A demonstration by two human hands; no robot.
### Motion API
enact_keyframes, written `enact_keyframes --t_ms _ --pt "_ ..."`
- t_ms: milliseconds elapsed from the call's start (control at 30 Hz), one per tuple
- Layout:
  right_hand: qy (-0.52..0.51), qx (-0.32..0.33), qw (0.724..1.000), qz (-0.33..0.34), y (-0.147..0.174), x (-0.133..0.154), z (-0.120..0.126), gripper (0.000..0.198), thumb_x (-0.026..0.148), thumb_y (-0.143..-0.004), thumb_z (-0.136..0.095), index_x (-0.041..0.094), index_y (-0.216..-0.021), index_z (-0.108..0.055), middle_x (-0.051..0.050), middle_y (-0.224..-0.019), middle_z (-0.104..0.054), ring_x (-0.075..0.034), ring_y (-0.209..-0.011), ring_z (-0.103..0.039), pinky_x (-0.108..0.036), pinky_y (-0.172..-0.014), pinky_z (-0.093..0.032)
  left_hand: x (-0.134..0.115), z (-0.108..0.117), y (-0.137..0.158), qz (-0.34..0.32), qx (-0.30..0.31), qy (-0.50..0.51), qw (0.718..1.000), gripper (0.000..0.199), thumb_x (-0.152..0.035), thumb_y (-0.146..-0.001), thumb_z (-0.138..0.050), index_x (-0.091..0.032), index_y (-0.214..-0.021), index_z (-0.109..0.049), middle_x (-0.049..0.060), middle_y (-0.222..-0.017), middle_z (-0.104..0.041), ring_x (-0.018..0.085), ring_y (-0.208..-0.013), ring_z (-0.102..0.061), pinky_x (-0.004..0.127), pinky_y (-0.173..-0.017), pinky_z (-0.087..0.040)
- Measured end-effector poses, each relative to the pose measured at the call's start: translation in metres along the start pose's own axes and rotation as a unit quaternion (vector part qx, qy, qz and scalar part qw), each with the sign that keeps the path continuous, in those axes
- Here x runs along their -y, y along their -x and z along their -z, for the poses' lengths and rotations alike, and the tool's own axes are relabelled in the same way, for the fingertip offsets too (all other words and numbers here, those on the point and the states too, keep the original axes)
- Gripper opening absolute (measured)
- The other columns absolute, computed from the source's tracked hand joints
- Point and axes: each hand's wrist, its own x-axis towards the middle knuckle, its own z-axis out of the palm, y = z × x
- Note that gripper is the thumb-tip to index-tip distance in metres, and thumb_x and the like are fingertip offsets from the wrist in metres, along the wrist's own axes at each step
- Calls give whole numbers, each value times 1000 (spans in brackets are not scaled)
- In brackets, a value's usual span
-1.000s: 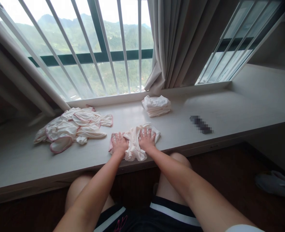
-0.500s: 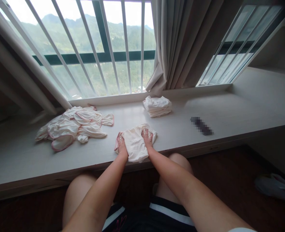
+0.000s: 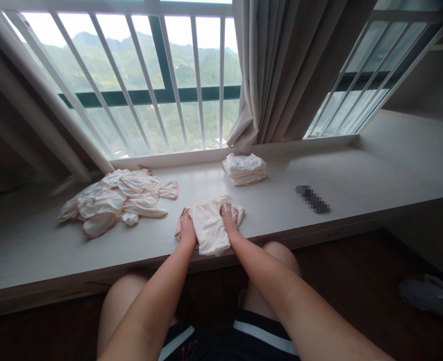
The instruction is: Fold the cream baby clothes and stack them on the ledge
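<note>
A partly folded cream-white cloth garment [image 3: 209, 225] with pink trim at its left side lies at the front edge of the windowsill ledge. My left hand [image 3: 187, 228] rests on its left side, over the pink-edged part, fingers stretched out. On its right part my right hand [image 3: 229, 218] lies with fingers spread, pressing the gathered fabric. Both palms face down, and their undersides are hidden. Behind the garment is a neat stack of folded white cloths [image 3: 245, 169]. To the left lies a loose heap of cream garments with pink edging [image 3: 112, 198].
The pale ledge [image 3: 274, 210] runs under a barred window [image 3: 146, 100] with grey curtains [image 3: 270, 75]. A dark blurred-out object [image 3: 313, 199] lies on the right of the ledge. My knees are below its front edge; a plastic bag [image 3: 428, 296] is on the floor.
My left hand has shifted slightly left along the garment's pink-edged side. My right hand stays on the fabric. The whole view has tilted up a little.
</note>
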Motion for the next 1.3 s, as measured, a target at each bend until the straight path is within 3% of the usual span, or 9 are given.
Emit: enact_keyframes --t_ms 167,367,567,700,800,1000,1100,1200,1300 --pt "4 19 1000 -12 5 -8 17 60 20 -104 -21 26 -163 -28 -5 -171 -12 -37 -156 -9 -73 -119 -13 39 20 5 50 -24 -30 998 68 -39 -100 -30 -16 -164 -25 8 -171 -13 31 -159 -4 57 -127 -10" --pt "0 68 995 -76 -2 -49 35 69 67 -101 -21 39 -164 -16 -3 -172 -4 -39 -156 -2 -71 -118 -2 121 33 15 114 -41 -65 991 73 -58 -101 -21 -21 -165 -23 7 -171 -15 29 -158 -10 56 -125 -15" --pt "13 80 986 -149 -4 -124 39 69 69 -100 -15 41 -164 -11 -1 -172 0 -36 -157 0 -69 -119 -3 201 45 34 152 -52 -89 983 74 -57 -101 -21 -20 -165 -23 11 -170 -19 33 -155 -17 56 -124 -14" --pt "26 74 979 -187 2 -162 41 69 68 -100 -13 40 -164 -11 -2 -172 0 -37 -156 -2 -70 -118 -6 237 55 45 174 -62 -100 978 74 -55 -102 -24 -13 -163 -26 17 -168 -23 35 -155 -17 56 -124 -9" --pt "27 65 978 -195 5 -170 43 69 66 -101 -14 38 -164 -14 -4 -172 -2 -39 -156 -1 -71 -118 -7 238 56 56 179 -75 -94 977 73 -51 -102 -27 -10 -163 -26 20 -167 -25 37 -154 -18 56 -125 -5" --pt "28 59 980 -190 6 -167 38 69 65 -101 -15 37 -164 -17 -5 -172 -5 -39 -156 -2 -71 -117 -7 194 31 121 191 -107 -66 974 71 -47 -100 -30 -17 -164 -25 12 -168 -24 35 -156 -15 55 -127 -9" --pt "40 52 981 -183 5 -168 34 69 64 -101 -14 36 -164 -17 -6 -171 -7 -40 -156 -2 -73 -116 -8 187 24 140 226 -133 -74 962 73 -51 -99 -29 -19 -165 -24 13 -168 -24 35 -156 -13 56 -127 -7" --pt "44 48 981 -184 2 -168 31 69 64 -101 -14 36 -164 -17 -6 -171 -7 -41 -155 -2 -74 -116 -10 202 31 122 253 -108 -65 959 76 -54 -99 -27 -12 -163 -29 17 -167 -24 40 -155 -14 61 -125 -9" --pt "42 46 981 -185 -6 -168 31 71 66 -101 -13 35 -164 -18 -6 -171 -7 -41 -155 -3 -74 -116 -11 230 44 78 270 -94 -51 957 77 -55 -99 -26 -8 -160 -33 20 -167 -22 43 -154 -16 64 -123 -12"
